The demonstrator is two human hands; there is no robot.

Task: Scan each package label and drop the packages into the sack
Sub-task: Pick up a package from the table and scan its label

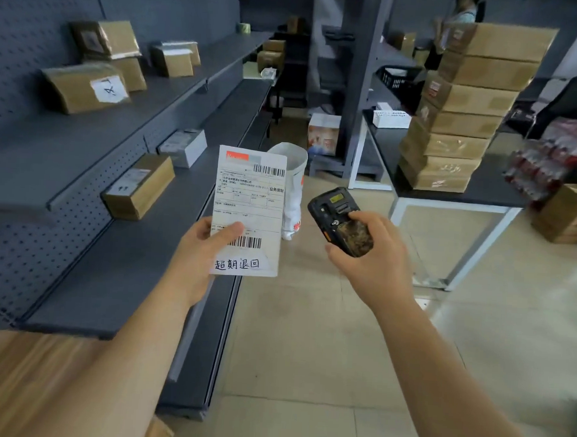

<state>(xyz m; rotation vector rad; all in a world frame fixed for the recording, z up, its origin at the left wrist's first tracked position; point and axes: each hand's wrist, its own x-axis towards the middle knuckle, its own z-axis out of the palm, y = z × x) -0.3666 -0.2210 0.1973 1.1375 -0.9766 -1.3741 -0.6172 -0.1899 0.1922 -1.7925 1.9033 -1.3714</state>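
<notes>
From the head camera, the left hand (197,246) grips a flat white package (248,212) by its lower left edge, thumb laid across the front beside the lower barcode, so the printed label faces up toward the person and both barcodes stay uncovered. The right hand (369,253) is wrapped round a black handheld scanner (341,220), its top end tipped toward the package and held just beside it, apparently to bring the reading window onto a barcode; the scan looks like the step in hand. Behind the package, on the floor (307,337) at the foot of the grey shelves (126,259), a white sack (294,191) stands upright with its mouth open, placed near enough for the package to be dropped in once read. More brown boxes (137,185) wait on the shelves, and a stack of cartons (462,110) sits on a dark worktop (484,193) to the right.
</notes>
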